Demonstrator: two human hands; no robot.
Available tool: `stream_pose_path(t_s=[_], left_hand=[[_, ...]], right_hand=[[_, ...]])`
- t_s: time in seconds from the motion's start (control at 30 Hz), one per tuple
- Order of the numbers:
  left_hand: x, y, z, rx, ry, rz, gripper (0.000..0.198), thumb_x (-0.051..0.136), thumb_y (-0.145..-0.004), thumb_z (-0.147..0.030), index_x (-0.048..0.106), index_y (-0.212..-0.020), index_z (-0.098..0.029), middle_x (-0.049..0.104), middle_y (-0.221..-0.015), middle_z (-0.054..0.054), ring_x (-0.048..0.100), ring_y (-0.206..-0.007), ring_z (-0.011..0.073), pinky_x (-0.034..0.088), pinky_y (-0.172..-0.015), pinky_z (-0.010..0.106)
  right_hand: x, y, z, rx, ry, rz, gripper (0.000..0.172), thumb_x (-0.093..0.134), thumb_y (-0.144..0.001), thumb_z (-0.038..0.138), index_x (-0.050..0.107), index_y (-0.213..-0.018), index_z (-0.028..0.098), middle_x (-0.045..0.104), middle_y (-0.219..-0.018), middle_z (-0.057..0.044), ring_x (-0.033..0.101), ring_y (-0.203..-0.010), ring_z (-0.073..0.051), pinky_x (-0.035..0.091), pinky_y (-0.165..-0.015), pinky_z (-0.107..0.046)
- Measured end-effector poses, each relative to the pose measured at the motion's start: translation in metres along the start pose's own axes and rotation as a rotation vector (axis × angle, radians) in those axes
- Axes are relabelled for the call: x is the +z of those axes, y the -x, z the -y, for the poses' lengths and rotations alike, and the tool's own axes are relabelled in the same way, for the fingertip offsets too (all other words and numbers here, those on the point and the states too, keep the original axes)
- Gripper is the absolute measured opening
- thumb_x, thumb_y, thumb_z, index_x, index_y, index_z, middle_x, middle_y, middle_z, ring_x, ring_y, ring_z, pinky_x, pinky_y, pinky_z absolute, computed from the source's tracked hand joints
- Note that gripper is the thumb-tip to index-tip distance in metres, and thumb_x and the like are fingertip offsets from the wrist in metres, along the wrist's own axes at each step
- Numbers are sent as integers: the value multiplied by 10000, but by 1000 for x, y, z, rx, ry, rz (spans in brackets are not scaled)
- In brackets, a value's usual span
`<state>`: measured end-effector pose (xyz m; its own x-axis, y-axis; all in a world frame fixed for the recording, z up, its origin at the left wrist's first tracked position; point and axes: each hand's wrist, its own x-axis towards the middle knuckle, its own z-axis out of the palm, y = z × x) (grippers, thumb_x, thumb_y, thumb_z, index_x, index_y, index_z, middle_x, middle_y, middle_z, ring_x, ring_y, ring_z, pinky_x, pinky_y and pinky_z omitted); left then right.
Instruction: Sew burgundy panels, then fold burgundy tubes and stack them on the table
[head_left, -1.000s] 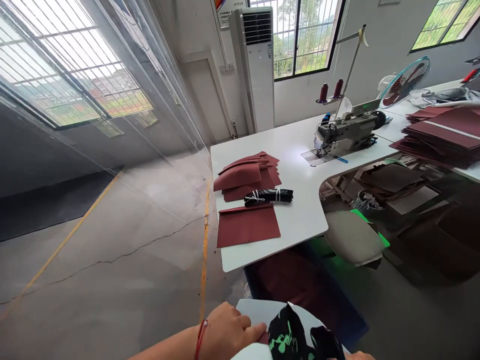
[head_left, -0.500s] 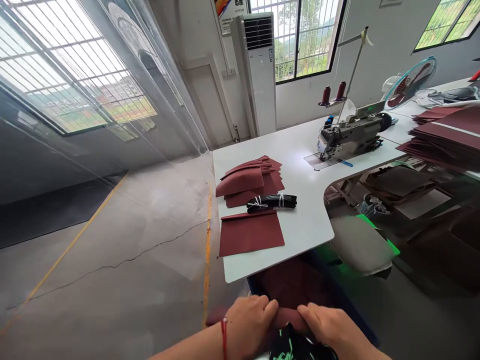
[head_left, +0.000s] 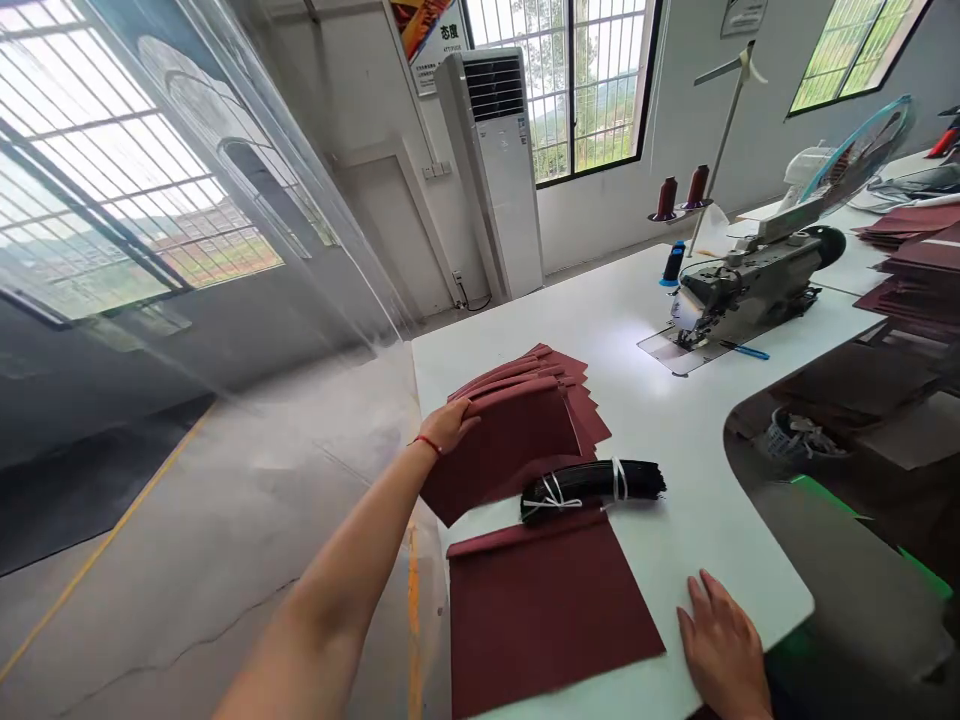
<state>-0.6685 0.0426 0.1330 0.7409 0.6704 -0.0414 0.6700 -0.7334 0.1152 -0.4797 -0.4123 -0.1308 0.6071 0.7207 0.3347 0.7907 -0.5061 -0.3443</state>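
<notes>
The left hand (head_left: 450,425), a red string at its wrist, lies on the left edge of a stack of maroon sheets (head_left: 517,435) on the table (head_left: 720,520); its grip is loosely open, fingers draped over the top sheet, with no clear pinch. The right hand (head_left: 721,640) rests by the table's near edge, fingers spread, its grip open and holding nothing. The stack is fanned, its far edges stepping apart, and a black bundle (head_left: 592,487) tied with white string lies across its near corner. A lone sheet (head_left: 551,610) lies just nearer, close to the right hand. The sheets look light and thin, with some stiffness, though likely to flop if lifted singly, so an edge seems the best place to take hold, with the stack squared first. In the table's curved cutout on the right, a basket (head_left: 795,437) holds something white, too small to tell. A sewing machine (head_left: 750,285) stands far right.
</notes>
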Motion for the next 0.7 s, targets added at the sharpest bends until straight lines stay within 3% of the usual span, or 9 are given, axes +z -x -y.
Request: stream_pose_path(t_s=[0.13,0.2,0.3,0.37,0.5,0.6,0.7], left_hand=[[40,-102,44,-38,-8,48,320,625,-775,-320,517,-1016,-139,550,-1187,164,482,-1176,308,385,-979,381],[58,-131,58,-42,9,113,398,688,-692,-324,518,-1004,-146,570,-1168,137,505,-1149,297,414,-952,358],[73,-154,71,-40,35,218,428,696,-666,-394,511,-973,-161,626,-1042,75,595,-977,254,482,-818,318],[74,-157,76,-39,32,246,506,712,-641,-440,491,-999,-159,630,-1024,74,611,-928,254,493,-765,319],[57,-139,70,8,-1,201,659,742,-602,-447,444,-1108,-150,578,-1165,140,565,-1070,327,468,-839,379],[41,-116,52,118,-9,177,559,724,-639,-410,475,-1075,-164,592,-1139,119,569,-1073,316,442,-894,373],[38,-104,19,187,-28,150,494,706,-673,-343,497,-1085,-169,602,-1122,102,578,-1064,305,439,-902,366]], right_hand=[[16,9,-10,-18,120,2,420,405,-890,435,441,-1273,264,499,-1342,-136,513,-1185,-360,433,-872,-518],[19,10,-16,-24,152,12,441,426,-879,434,430,-1290,274,506,-1342,-130,531,-1166,-351,448,-849,-487],[21,9,-18,-22,184,20,466,449,-870,431,427,-1311,283,515,-1345,-116,549,-1147,-337,462,-823,-450],[21,7,-15,-16,191,18,457,440,-879,426,437,-1309,273,508,-1356,-112,542,-1157,-333,454,-838,-450],[16,2,-6,-10,186,9,423,409,-912,417,454,-1287,228,497,-1363,-123,513,-1186,-330,417,-899,-472],[10,-1,-2,-17,191,12,407,403,-925,399,458,-1283,213,497,-1357,-130,504,-1190,-322,410,-906,-469],[4,-5,2,-22,189,9,385,405,-931,388,474,-1264,207,500,-1349,-133,507,-1179,-315,408,-909,-464]])
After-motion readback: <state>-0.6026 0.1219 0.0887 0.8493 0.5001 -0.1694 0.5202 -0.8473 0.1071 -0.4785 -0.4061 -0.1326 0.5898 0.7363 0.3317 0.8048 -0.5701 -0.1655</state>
